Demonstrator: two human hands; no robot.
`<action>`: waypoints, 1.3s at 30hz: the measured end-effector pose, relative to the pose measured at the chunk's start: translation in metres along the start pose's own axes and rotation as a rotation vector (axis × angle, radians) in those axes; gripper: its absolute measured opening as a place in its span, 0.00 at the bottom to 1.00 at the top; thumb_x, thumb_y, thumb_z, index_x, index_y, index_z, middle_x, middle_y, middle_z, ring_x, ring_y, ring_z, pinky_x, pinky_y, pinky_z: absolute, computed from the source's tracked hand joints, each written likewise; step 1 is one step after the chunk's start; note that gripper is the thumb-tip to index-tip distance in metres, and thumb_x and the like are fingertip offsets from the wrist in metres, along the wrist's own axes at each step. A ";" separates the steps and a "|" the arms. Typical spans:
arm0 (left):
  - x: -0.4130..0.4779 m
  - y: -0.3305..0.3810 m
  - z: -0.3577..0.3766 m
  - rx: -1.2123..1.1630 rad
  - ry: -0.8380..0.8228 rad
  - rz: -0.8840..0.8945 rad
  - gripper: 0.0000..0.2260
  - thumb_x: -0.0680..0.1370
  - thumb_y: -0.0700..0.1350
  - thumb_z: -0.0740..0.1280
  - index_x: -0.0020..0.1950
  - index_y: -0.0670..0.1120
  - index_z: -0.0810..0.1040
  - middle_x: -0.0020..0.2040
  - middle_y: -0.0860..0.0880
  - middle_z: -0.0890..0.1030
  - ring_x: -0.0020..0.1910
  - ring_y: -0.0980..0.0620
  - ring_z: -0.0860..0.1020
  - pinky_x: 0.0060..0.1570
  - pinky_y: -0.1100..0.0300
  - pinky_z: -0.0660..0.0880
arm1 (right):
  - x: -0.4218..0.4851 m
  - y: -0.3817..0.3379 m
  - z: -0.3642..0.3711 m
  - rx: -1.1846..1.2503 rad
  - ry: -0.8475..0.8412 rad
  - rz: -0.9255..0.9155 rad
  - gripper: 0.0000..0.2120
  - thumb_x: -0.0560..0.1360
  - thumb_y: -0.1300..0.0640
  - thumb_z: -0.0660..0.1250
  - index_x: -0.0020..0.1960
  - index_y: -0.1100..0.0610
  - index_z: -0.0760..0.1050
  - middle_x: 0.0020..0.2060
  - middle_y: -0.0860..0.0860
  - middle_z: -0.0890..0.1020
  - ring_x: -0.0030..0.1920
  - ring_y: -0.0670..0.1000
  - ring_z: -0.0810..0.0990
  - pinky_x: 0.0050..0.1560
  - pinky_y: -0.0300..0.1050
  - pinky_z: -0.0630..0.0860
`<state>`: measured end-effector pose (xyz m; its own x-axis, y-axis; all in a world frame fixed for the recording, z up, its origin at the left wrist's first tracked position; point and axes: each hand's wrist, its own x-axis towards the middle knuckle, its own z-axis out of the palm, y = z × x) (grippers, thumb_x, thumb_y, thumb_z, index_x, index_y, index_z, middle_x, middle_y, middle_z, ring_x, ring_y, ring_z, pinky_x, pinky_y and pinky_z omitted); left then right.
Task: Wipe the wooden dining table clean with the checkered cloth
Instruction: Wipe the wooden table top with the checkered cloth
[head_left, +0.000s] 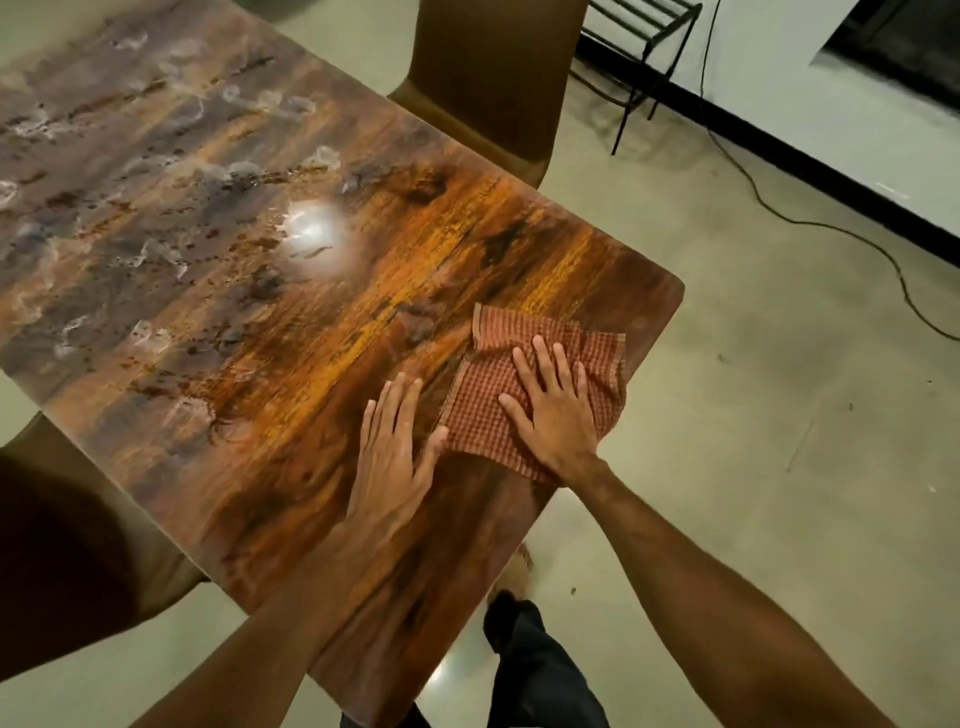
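Dining room — wooden table (311, 338), chairs (488, 78)

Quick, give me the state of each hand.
Left hand: open, flat on the table.
Right hand: open, pressing the cloth flat.

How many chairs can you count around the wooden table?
2. The far chair stands at the table edge, top centre; the near chair is at the lower left. Others may be out of view.
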<state>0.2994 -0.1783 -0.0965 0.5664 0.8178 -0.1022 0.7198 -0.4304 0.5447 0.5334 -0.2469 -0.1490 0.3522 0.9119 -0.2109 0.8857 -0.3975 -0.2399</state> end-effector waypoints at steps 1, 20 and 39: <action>0.002 0.007 0.002 0.001 0.010 -0.006 0.30 0.83 0.60 0.53 0.82 0.48 0.53 0.83 0.49 0.51 0.82 0.53 0.47 0.79 0.57 0.37 | 0.004 -0.005 0.000 0.003 0.016 0.018 0.33 0.85 0.36 0.47 0.85 0.48 0.44 0.85 0.53 0.44 0.84 0.58 0.41 0.82 0.62 0.42; 0.040 0.056 0.040 -0.021 0.013 -0.015 0.30 0.83 0.59 0.54 0.82 0.47 0.55 0.83 0.48 0.52 0.82 0.53 0.48 0.81 0.50 0.43 | 0.011 0.063 -0.005 -0.080 0.029 -0.184 0.30 0.86 0.42 0.43 0.85 0.52 0.47 0.85 0.52 0.49 0.84 0.55 0.47 0.83 0.60 0.49; -0.078 -0.049 -0.014 -0.060 0.035 -0.005 0.29 0.84 0.61 0.52 0.82 0.49 0.55 0.83 0.50 0.54 0.81 0.56 0.48 0.80 0.55 0.41 | -0.110 -0.058 0.037 -0.018 -0.047 -0.222 0.29 0.87 0.42 0.43 0.85 0.51 0.47 0.85 0.50 0.47 0.84 0.51 0.43 0.83 0.58 0.48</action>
<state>0.2140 -0.2156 -0.1032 0.5478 0.8331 -0.0761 0.6963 -0.4036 0.5936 0.4323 -0.3279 -0.1472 0.1341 0.9707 -0.1993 0.9451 -0.1857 -0.2688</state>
